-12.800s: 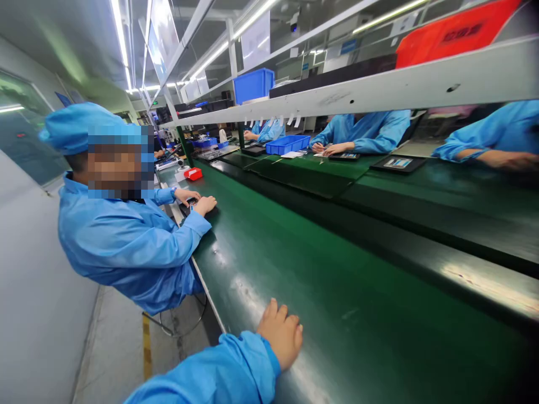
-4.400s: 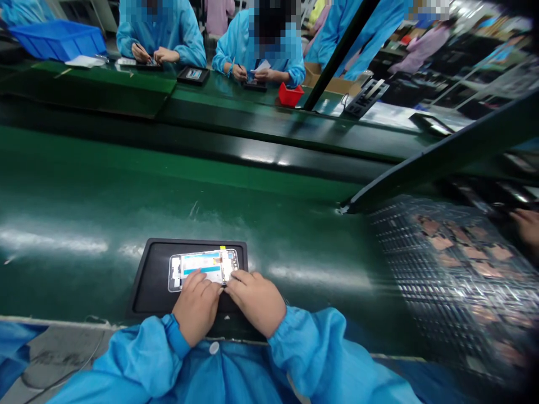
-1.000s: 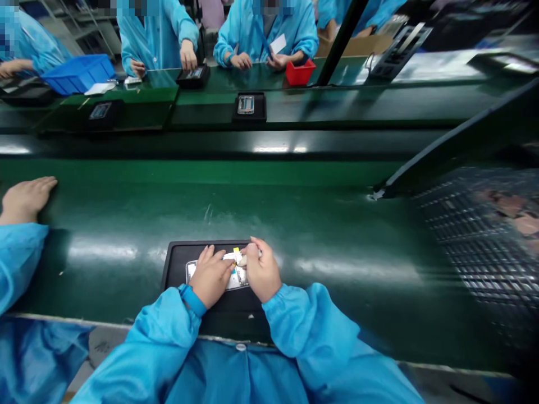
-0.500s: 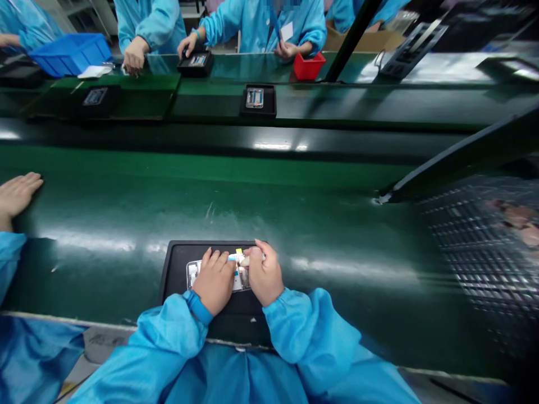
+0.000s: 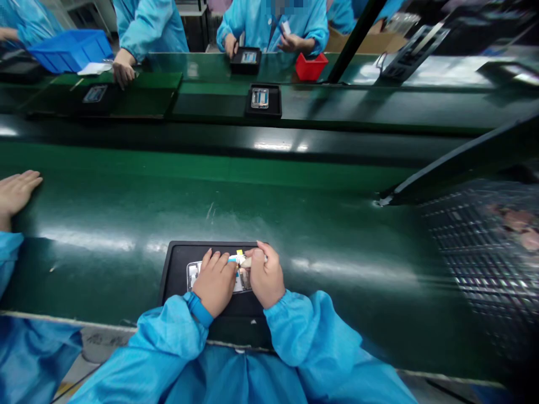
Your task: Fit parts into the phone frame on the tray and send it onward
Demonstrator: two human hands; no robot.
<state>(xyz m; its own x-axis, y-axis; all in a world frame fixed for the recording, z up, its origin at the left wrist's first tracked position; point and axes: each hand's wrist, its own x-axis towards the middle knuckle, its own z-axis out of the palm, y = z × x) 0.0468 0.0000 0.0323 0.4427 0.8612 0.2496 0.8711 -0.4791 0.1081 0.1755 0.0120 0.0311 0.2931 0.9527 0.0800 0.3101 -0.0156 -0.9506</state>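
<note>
In front of me on the green bench, a black tray (image 5: 177, 275) holds an opened phone-like device (image 5: 193, 271) with a silver frame and white and blue parts. My left hand (image 5: 216, 281) lies over the device's middle, fingers outstretched and resting on it, with a blue band at the wrist. At the device's right end, my right hand (image 5: 266, 277) is closed round a pale pointed tool (image 5: 246, 262). The tool's tip points left, close to my left fingertips; whether it touches the device I cannot tell. A yellow tab (image 5: 240, 252) sticks up at the far edge.
A co-worker's hand (image 5: 19, 193) rests flat on the bench at left. Across the line, other people handle black trays (image 5: 246, 68) near a blue bin (image 5: 71, 51) and a red bin (image 5: 310, 67). A dark post (image 5: 455, 154) and a metal mesh (image 5: 475, 264) stand at right.
My hands stay almost in place on the device. Across the line, a co-worker's tray has slid right, and another person's hand has shifted left and down toward a tray.
</note>
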